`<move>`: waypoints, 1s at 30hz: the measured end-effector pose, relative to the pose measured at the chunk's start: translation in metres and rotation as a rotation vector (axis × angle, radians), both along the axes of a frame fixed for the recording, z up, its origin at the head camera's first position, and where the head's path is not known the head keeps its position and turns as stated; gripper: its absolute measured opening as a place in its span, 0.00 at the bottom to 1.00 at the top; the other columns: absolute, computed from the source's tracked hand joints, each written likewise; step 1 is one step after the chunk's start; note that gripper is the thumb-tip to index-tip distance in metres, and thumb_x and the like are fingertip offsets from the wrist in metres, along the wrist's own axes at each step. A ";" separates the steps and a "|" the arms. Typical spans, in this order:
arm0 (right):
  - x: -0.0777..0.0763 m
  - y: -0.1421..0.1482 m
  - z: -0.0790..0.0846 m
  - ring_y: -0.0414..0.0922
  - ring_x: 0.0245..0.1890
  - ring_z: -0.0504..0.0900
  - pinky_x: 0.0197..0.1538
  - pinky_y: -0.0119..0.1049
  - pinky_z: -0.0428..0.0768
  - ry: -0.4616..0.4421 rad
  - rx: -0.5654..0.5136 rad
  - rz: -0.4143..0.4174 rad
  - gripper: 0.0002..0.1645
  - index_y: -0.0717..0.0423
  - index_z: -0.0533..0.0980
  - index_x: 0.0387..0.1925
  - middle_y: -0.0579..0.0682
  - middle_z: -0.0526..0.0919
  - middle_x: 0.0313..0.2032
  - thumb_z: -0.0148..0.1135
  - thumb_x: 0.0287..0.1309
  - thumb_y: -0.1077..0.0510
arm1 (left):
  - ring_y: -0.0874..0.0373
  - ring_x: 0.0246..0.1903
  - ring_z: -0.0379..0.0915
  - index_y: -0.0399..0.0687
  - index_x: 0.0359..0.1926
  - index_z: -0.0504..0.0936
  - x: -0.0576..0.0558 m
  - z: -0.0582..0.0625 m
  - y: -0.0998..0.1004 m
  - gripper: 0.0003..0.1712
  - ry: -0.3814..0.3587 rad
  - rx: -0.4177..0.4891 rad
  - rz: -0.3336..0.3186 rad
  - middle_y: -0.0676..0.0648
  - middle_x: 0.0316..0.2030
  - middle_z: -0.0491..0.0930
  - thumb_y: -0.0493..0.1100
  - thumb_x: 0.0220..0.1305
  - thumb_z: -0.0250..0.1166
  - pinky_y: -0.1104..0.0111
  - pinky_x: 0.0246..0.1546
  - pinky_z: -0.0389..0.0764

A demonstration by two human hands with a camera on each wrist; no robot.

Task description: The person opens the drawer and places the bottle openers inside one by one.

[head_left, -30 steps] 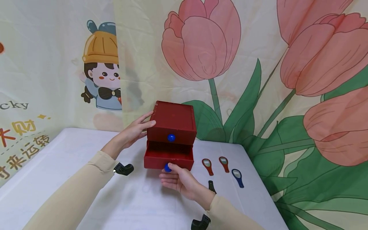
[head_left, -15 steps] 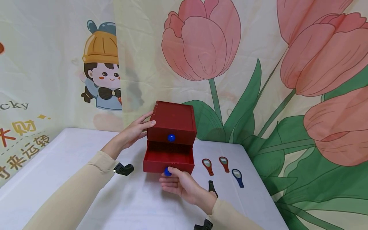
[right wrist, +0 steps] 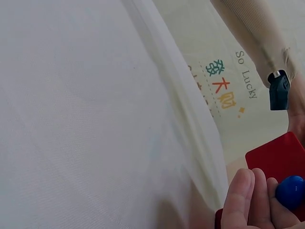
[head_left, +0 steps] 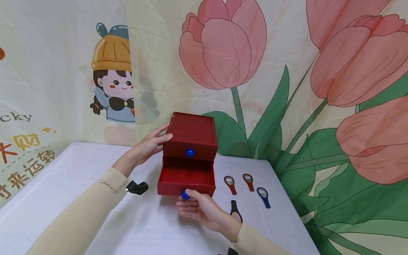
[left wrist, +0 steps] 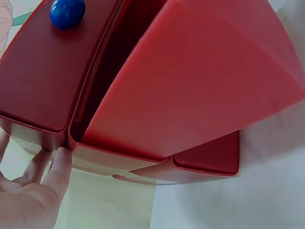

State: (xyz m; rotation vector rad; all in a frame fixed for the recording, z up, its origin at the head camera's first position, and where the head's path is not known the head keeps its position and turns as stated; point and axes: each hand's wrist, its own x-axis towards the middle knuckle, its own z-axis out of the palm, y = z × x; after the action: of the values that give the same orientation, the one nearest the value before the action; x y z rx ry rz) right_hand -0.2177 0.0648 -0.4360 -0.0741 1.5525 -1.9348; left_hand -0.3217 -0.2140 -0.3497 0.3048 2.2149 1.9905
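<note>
A dark red drawer cabinet [head_left: 192,131] stands on the white table, its upper drawer closed and showing a round blue knob [head_left: 190,152]. Below that, a red drawer [head_left: 186,177] is pulled well out, and its visible floor is bare. My left hand [head_left: 146,146] rests against the cabinet's left side, fingers fairly straight, thumb at the top front edge. With thumb and fingers, my right hand [head_left: 204,209] pinches the lower blue knob [head_left: 185,194] on the pulled-out drawer. In the left wrist view another red drawer front [left wrist: 209,152] shows beneath the pulled-out one.
Right of the cabinet lie several small magnifying glasses: two red ones [head_left: 230,184] [head_left: 248,181], a blue one [head_left: 263,197], and a black one [head_left: 235,211] partly behind the right wrist. A printed cloth [head_left: 153,53] hangs behind the white table [head_left: 143,219].
The right hand, holding the knob, has drawn the lower drawer further out toward the person. More of the black magnifying glass now shows. The left hand has stayed on the cabinet.
</note>
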 end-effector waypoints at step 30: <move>0.016 0.003 -0.001 0.57 0.56 0.89 0.58 0.44 0.87 -0.032 0.029 -0.008 0.29 0.63 0.81 0.58 0.59 0.90 0.51 0.63 0.75 0.41 | 0.38 0.81 0.50 0.68 0.87 0.42 0.000 0.000 0.000 0.50 0.012 -0.006 -0.008 0.44 0.84 0.50 0.59 0.76 0.62 0.43 0.78 0.61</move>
State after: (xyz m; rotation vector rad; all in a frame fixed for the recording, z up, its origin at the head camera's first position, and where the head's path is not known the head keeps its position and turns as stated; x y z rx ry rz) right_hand -0.2019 0.0676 -0.4373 -0.0245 1.5621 -1.9094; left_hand -0.3215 -0.2142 -0.3494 0.3250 2.2231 1.9827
